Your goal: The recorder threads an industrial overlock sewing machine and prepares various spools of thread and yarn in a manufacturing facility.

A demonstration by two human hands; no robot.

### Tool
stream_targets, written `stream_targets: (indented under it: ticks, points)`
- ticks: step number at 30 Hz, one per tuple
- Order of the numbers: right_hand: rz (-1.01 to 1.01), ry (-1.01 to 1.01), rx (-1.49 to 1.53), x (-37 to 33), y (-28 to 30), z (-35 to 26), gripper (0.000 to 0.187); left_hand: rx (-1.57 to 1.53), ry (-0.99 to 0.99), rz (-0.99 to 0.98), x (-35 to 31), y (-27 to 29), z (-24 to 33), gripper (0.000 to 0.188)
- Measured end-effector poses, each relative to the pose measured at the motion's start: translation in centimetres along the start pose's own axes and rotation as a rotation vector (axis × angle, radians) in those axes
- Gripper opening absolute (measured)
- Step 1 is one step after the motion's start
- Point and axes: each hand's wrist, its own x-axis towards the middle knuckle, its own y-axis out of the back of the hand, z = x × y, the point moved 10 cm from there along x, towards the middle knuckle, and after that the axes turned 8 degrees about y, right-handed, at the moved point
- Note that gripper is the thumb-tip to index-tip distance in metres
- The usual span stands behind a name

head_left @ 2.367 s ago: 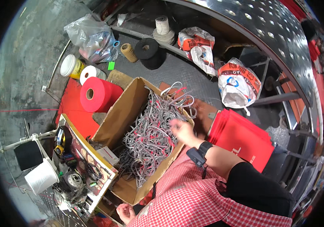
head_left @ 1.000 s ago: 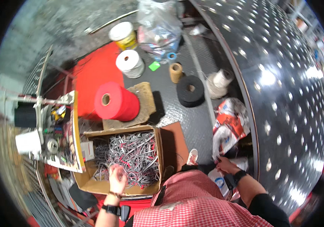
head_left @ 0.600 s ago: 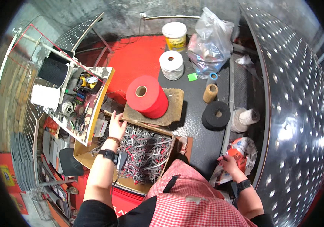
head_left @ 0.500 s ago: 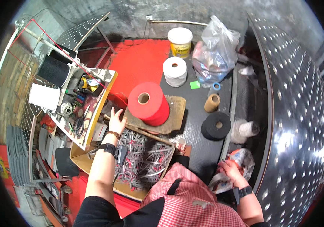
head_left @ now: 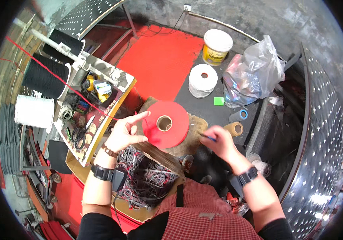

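One perforated dark metal panel is seen along the right side. At the left, a worktable is covered with small tools and cords. On the near side, a cardboard box is filled with a tangled heap of grey and red cords. A clear plastic bag is set at the far right, and a white-lidded bucket is placed just left of it. At the centre, a large red spool is stood upright on a brown board, beyond the box. A white spool is placed between it and the bucket.

The left hand is held at the red spool's left edge, thumb and forefinger spread wide; nothing is seen gripped, and contact with the spool cannot be told. The right hand is curled near the spool's right side, and a small blue-and-dark tool is held in its fingers. A red thread is stretched from the far left toward the left hand.
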Motion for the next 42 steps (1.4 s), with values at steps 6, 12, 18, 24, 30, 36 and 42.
stream_targets:
  ticks: [6, 12, 18, 24, 30, 36, 42]
  points:
    - [-0.182, 0.040, 0.278, 9.5, -4.9, -6.6, 0.020, 0.017, -0.040, -0.011, -1.7, -0.9, 5.2, 0.075]
    - [-0.443, -0.019, 0.416, 11.1, -9.3, -9.3, 0.027, 0.007, -0.053, 0.027, -2.0, -0.1, 5.5, 0.075]
    - [-0.616, -0.073, 0.593, 11.1, -10.2, -11.6, 0.021, -0.132, -0.101, 0.077, -1.4, 0.6, 4.5, 0.074]
    - [-0.659, -0.109, 0.845, 10.8, -9.8, -11.5, 0.016, -0.250, -0.102, 0.024, 1.4, -1.9, 1.4, 0.027]
    - [-0.275, -0.189, 0.827, 10.6, -1.6, -4.8, 0.004, 0.361, -0.241, 0.615, 4.9, 0.9, 0.2, 0.022]
    - [0.181, -0.432, 0.740, 0.2, 12.6, 12.0, 0.014, 0.791, 0.303, 0.791, 12.3, 1.5, -15.4, 0.115]
    - [0.475, -0.770, 0.415, -17.5, 23.7, 21.1, 0.009, 0.808, 0.872, 0.719, 13.3, 2.7, -19.4, 0.092]
